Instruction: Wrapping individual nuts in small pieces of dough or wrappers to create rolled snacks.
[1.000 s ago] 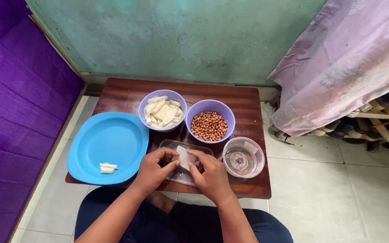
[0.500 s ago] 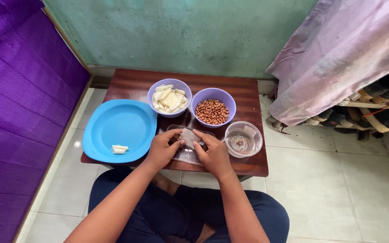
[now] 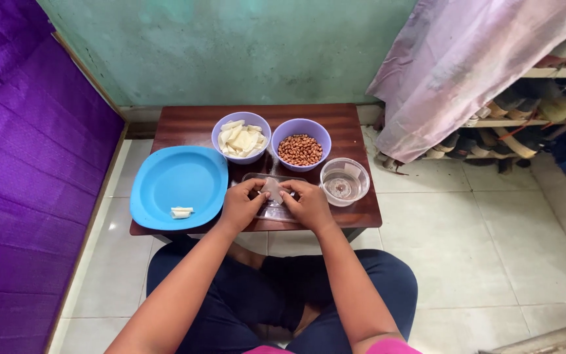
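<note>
A: Where are the hands?

B: Both over the near edge of the worktop (image 3: 191, 124), at about 6 o'clock on it; the left hand (image 3: 240, 208) and right hand (image 3: 309, 206) meet around a small pale wrapper (image 3: 271, 189); each grip is pressed together on it, thumb and fingertips pinching its two sides.

A: And the wrapper itself?

B: Held just above a clear tray (image 3: 275, 211), which lies flat under the hands; whether wrapper and tray touch, I cannot tell.

A: What else is around them?

B: At 9 o'clock from the hands, a blue plate (image 3: 171, 180); one small white roll (image 3: 181, 212) lies near the plate's near rim; at 12 o'clock, two lilac bowls side by side, nearly touching; the left bowl (image 3: 223, 134) holds pale strips (image 3: 240, 139), the right bowl (image 3: 321, 134) holds brown nuts (image 3: 299, 149); at 3 o'clock, just beside the right hand, a clear tub (image 3: 344, 181) with what looks like a little water in it.

A: And off the worktop?

B: A purple sheet (image 3: 21, 164) at far 9 o'clock; a green wall (image 3: 244, 52) at 12; a mauve cloth (image 3: 466, 59) hanging at 2 o'clock over a low shelf (image 3: 525, 128); pale floor tiles (image 3: 466, 249) all round; the person sits cross-legged in dark trousers (image 3: 257, 301).
</note>
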